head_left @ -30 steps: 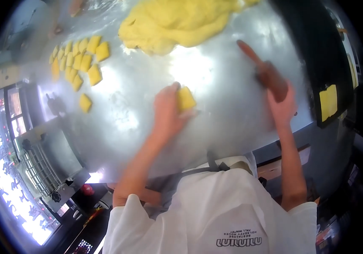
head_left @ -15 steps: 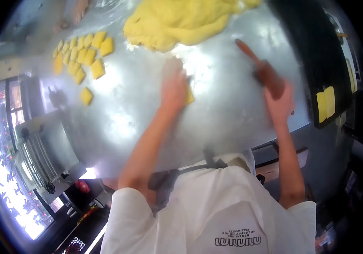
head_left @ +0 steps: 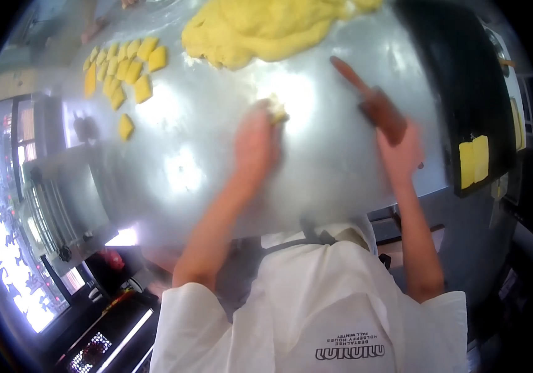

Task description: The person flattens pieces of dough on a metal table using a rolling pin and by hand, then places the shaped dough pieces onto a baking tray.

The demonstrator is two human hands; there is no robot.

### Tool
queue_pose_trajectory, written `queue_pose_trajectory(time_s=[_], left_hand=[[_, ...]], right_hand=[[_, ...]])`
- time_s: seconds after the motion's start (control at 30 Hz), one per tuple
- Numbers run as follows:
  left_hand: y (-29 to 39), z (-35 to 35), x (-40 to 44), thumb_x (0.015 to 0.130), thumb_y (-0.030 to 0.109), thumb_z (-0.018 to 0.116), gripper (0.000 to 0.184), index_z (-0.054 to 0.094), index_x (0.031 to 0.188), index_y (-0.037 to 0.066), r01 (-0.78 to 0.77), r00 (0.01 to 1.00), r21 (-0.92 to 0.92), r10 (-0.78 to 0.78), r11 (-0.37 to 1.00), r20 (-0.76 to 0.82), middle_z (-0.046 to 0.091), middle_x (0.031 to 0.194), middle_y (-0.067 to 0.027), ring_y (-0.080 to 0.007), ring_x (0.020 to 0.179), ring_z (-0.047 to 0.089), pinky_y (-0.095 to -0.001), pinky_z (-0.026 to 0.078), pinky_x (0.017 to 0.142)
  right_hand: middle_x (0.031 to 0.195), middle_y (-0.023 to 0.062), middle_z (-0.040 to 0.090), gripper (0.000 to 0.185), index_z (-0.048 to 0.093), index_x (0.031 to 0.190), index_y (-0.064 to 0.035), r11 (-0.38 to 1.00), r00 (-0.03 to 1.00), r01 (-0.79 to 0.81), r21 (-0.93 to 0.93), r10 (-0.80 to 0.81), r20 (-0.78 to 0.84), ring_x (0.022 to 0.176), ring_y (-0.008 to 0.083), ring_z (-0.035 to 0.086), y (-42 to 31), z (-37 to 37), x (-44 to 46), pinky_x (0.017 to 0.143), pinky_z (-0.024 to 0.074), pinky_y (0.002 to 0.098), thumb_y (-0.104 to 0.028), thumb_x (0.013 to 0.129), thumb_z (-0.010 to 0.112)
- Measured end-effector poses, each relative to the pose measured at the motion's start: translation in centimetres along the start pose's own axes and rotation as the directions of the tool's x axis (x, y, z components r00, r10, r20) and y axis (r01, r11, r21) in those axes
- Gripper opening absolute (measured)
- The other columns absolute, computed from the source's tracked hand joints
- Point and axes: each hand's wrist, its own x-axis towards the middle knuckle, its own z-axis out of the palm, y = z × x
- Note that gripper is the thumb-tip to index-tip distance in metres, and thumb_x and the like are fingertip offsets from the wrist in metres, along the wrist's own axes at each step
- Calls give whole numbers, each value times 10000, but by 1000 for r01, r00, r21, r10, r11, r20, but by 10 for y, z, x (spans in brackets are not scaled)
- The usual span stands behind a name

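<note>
Currently gripping a rolling pin [head_left: 381,114] with right hand [head_left: 400,149].
Touching a dough piece [head_left: 279,114] with left hand [head_left: 256,144], too blurred to tell if clasping.

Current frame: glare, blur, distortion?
Head view: bright glare patches on the metal table; head view: left hand and right hand blurred, finger detail soft, while printed lettering looks crisper; head view: fisheye-like curvature, dark corners.

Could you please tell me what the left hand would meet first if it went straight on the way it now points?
Past the small yellow dough piece by its fingers, the left hand would probably meet the large dough mass first; blur makes its exact line and height uncertain.
</note>
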Motion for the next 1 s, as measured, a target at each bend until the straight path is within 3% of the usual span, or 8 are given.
queue_pose_trajectory(time_s=[0.07,0.33,0.37,0.47,0.67,0.87,0.93,1.0], left_hand=[[8,40,-12,888,65,732,316,580,1156,-3,-289,950,69,295,955,-98,605,1327,-252,-454,1201,590,-490,500,1002],[58,44,-99,891,83,757,356,561,1178,6,-201,979,-154,206,967,14,618,1325,-207,-443,1223,587,-500,497,1040],[57,38,-104,905,84,755,480,535,1323,-4,-62,993,-246,85,967,84,593,1394,-222,-460,1289,559,-500,461,1096],[69,22,-81,943,235,743,645,462,1467,-14,-95,988,-62,86,994,-128,513,1499,-240,-469,1390,474,-529,389,1158],[84,68,-63,938,516,676,866,378,1540,-30,7,999,232,-16,973,38,390,1593,-246,-460,1484,339,-585,278,1212],[76,60,-73,954,320,680,747,372,1549,-9,43,998,-51,-45,998,-44,404,1570,-270,-437,1474,378,-540,307,1208],[63,43,-87,952,286,686,640,476,1474,-19,96,926,-330,-206,939,-316,469,1503,-281,-449,1442,395,-548,304,1201],[35,17,-105,974,261,652,413,589,1275,-15,169,870,-330,-297,929,-392,564,1319,-267,-449,1303,481,-545,356,1105]], right_hand=[[1260,145,650,681,536,1405,-113,998,999,51,28,-51,12,1104,371,667,8,6,8,943,532,469,-310,820,822],[1266,118,646,704,527,1419,-135,961,965,255,111,-259,29,1057,378,679,20,-7,17,849,553,480,-232,795,838],[1273,120,643,716,520,1432,-139,955,958,270,124,-279,70,1063,376,679,23,-11,17,854,552,475,-232,798,839],[1301,134,639,752,498,1468,-152,940,913,308,143,-335,234,1098,372,675,24,-27,29,879,551,460,-240,807,845],[1294,160,690,798,467,1513,-184,947,860,292,134,-321,396,1128,382,685,32,-39,39,920,554,436,-366,835,847],[1190,158,743,797,500,1510,-219,959,854,212,189,-275,441,1043,376,721,-2,-26,45,895,566,431,-469,829,831],[1203,167,738,787,521,1498,-223,947,786,226,229,-316,531,1052,362,720,-16,-30,49,898,565,436,-477,822,834],[1140,174,746,747,542,1483,-221,796,611,513,320,-601,516,993,357,728,-32,-36,47,847,573,429,-519,845,792]])
